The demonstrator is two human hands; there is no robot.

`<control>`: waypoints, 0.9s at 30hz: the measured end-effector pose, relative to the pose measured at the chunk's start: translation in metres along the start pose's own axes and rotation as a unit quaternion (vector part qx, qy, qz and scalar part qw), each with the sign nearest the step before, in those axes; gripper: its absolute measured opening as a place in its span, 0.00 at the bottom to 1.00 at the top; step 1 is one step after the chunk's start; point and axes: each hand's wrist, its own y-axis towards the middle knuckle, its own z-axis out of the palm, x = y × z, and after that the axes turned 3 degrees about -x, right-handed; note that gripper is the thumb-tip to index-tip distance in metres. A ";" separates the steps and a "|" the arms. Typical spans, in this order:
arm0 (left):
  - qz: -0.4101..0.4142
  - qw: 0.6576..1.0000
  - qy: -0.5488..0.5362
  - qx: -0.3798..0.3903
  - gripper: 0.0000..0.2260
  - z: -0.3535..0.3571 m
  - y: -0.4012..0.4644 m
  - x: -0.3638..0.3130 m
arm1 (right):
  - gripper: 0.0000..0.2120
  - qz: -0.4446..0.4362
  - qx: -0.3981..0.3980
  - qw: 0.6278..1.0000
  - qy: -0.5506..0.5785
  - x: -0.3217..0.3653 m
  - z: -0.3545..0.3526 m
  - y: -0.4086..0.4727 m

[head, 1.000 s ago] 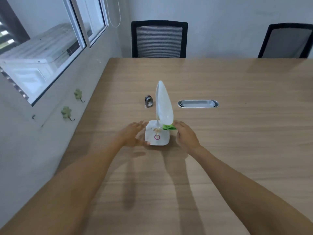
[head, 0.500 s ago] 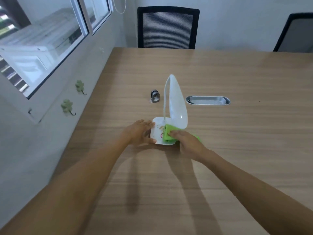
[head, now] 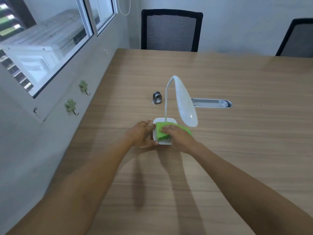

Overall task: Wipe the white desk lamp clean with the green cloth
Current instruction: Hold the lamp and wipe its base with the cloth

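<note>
Wood-grain table [head: 220, 158], one, light brown, bearing all items listed below. No brand, label or legible writing showed on any item.

White desk lamp [head: 185, 106], one: square base with rounded corners standing on the table, thin curved neck rising from the far edge of the base, elongated head drooping to the right and toward the viewer.

Green cloth [head: 160, 131], one, folded, lying on top of the lamp base and trailing off its right side beneath the hand.

Left hand [head: 141, 134], one: fingers extended and held close together, laid against the left side of the base, thumb along its near left corner, bracing it.

Right hand [head: 179, 136], one: palm down, fingers flat and pressed onto the cloth on top of the base; no pinch was visible.

Small metal object [head: 157, 98], one, grey, standing on the table beyond the base and just left of the lamp neck; its kind could not be told.

Metal cable slot [head: 211, 103], one, oval, set into the tabletop to the right of the lamp, behind its head.

Black mesh-backed chairs, two: one [head: 171, 30] at the far edge of the table, one [head: 298, 39] at the far right, partly cut off.

Clover-shaped wall hooks, two, pale green [head: 83, 86] [head: 70, 106], fixed below the window [head: 50, 39] on the left wall.
</note>
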 end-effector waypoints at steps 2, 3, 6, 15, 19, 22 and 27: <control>-0.011 1.000 -0.006 0.003 0.41 -0.001 -0.001 -0.001 | 0.23 -0.030 -0.022 0.999 0.015 -0.002 -0.002 -0.017; -0.019 1.000 -0.012 0.003 0.41 -0.001 0.000 -0.001 | 0.23 -0.047 -0.031 0.998 0.020 -0.004 -0.001 -0.028; -0.030 0.999 -0.015 0.006 0.42 0.001 0.003 0.003 | 0.33 -0.084 -0.016 0.996 -0.005 -0.008 0.002 -0.056; -0.043 0.999 -0.023 0.018 0.43 -0.004 0.004 0.002 | 0.20 -0.007 -0.086 0.996 0.013 -0.001 -0.028 -0.030; -0.047 0.998 -0.018 0.027 0.41 -0.009 0.004 -0.001 | 0.19 0.026 -0.041 0.998 0.034 -0.004 -0.019 -0.011; -0.046 0.998 -0.013 0.027 0.41 -0.009 0.005 -0.001 | 0.25 0.020 -0.024 0.999 0.009 -0.004 -0.006 -0.022; -0.055 0.998 -0.017 0.026 0.42 -0.004 0.006 0.003 | 0.26 -0.039 0.023 0.999 0.004 -0.006 0.000 -0.072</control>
